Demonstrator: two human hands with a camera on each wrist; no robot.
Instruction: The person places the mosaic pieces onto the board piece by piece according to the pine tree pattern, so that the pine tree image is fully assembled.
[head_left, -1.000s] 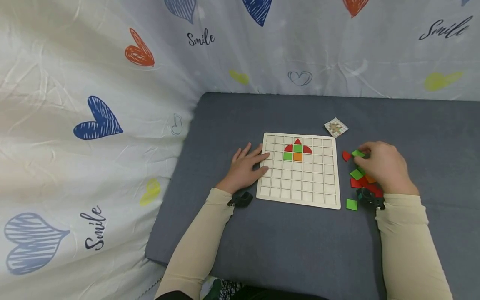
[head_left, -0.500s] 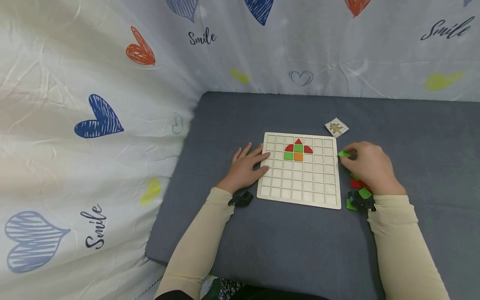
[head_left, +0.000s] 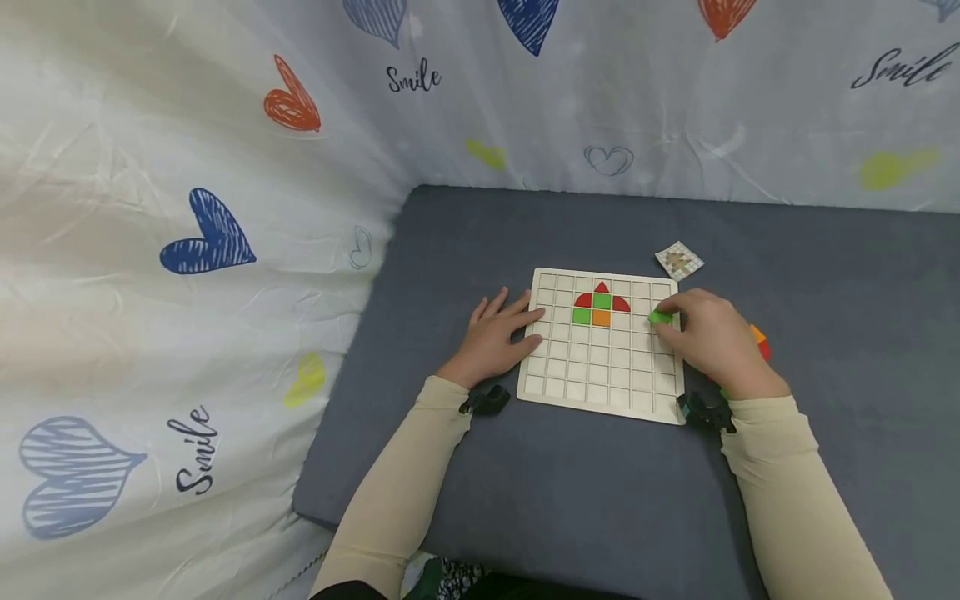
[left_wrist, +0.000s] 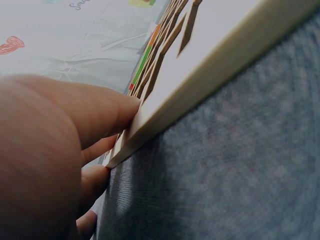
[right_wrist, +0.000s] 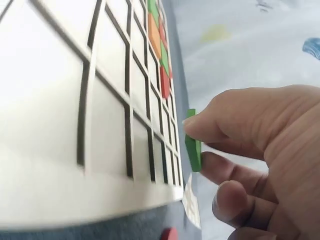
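Note:
A pale wooden grid board [head_left: 555, 375] lies on the grey table. Near its top are set a red triangle [head_left: 602, 287], two red quarter-round pieces, two green squares and an orange square [head_left: 602, 317]. My right hand [head_left: 712, 337] pinches a green square tile [right_wrist: 193, 145] between thumb and fingers, over the board's right side. On the left edge rests my left hand [head_left: 491, 337] with fingers spread; in the left wrist view its thumb and fingertips touch the board's rim [left_wrist: 165, 115].
A small patterned card [head_left: 679, 261] lies past the board's top right corner. Loose pieces, among them an orange one [head_left: 757, 332] and a red one [head_left: 764, 349], lie right of the board, partly hidden by my right hand. A curtain [head_left: 525, 117] hangs behind and to the left.
My right hand has picked up a green tile from the loose pieces and carried it left over the board. My left hand stays on the board's edge.

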